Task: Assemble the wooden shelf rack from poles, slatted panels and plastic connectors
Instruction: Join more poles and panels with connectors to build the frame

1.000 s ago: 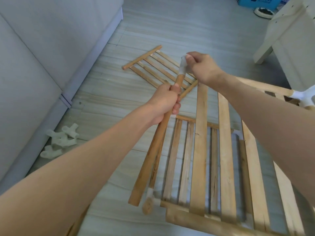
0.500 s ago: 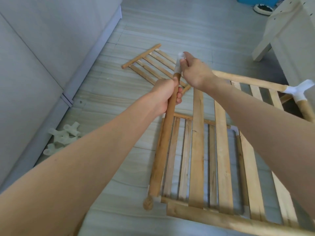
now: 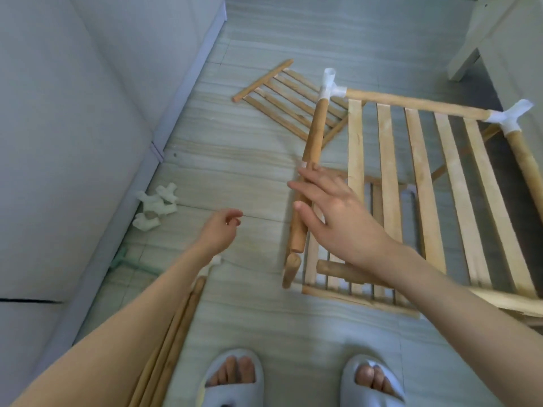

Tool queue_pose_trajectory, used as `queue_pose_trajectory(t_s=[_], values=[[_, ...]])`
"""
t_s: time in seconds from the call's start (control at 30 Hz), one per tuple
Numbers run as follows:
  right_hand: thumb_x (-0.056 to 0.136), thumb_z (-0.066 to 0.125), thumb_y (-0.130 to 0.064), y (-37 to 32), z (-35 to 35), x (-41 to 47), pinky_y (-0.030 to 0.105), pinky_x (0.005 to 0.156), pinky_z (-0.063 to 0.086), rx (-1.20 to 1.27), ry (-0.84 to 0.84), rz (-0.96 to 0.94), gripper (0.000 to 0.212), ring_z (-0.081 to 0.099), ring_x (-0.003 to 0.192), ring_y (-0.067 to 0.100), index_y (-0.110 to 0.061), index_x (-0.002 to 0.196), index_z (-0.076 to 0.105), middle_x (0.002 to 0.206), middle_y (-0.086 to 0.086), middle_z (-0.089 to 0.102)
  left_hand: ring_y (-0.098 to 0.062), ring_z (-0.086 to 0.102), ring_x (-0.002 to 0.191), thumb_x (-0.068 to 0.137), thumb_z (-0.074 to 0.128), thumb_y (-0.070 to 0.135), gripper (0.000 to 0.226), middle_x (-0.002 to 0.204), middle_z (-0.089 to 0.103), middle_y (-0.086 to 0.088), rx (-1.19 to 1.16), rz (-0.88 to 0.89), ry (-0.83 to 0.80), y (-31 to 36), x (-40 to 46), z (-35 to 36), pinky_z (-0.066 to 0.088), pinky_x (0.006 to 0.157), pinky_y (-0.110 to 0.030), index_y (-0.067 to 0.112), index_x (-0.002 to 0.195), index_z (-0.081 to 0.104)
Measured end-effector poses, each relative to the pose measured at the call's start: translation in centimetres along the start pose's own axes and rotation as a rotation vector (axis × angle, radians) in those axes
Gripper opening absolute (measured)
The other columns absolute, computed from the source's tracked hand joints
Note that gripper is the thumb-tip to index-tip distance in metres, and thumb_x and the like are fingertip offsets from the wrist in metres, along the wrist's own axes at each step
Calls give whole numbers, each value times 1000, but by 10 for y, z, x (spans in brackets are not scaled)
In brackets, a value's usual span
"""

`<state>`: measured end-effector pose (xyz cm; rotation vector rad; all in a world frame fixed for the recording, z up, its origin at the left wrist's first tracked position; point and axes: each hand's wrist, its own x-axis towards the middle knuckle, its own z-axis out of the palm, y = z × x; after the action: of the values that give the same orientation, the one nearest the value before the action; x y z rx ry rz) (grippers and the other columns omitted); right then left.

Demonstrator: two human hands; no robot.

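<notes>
Having let go of the pole, now seated in its connector, both hands, left and right, hang empty with loose fingers, so another pole comes next.

Soft, even daylight fills the room, a little cool and grey; no glare anywhere; shadows are faint, with a darker patch on the floor under the pale furniture at the far right. The right hand is smeared with motion blur; the wide lens bends the edges.
</notes>
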<state>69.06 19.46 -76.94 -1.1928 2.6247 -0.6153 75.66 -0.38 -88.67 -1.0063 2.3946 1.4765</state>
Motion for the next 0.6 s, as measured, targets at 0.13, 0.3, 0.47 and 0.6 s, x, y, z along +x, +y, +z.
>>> queue_pose_trajectory(t_s=[0.13,0.3,0.47,0.6], values=[[98,43,-27,-1,5,-5,32,119,9,28,-14,0,42,9,145,17,-16,138,44,154,2,25,-35,33,130,93,53,19,54,143,36,-18,492,-79,-11,-85,6,-2,32,105,-40,11,143,34],[96,48,-23,5,11,0,31,116,17,41,25,-25,38,18,143,23,-9,131,53,149,7,36,-40,36,122,90,58,22,48,134,34,-21,471,-175,27,-118,18,12,32,102,-39,9,134,44],[97,47,-22,9,13,-2,34,117,16,30,29,-46,37,19,143,26,-7,130,54,148,10,35,-39,53,103,90,57,15,24,119,46,-19,488,-167,79,-117,25,18,40,91,-36,4,112,58],[99,40,-25,5,12,-4,23,115,6,37,-3,-18,41,9,145,19,-11,137,46,155,5,22,-37,53,107,90,58,13,25,122,49,-21,442,-207,115,-103,17,14,40,92,-35,2,112,59]])
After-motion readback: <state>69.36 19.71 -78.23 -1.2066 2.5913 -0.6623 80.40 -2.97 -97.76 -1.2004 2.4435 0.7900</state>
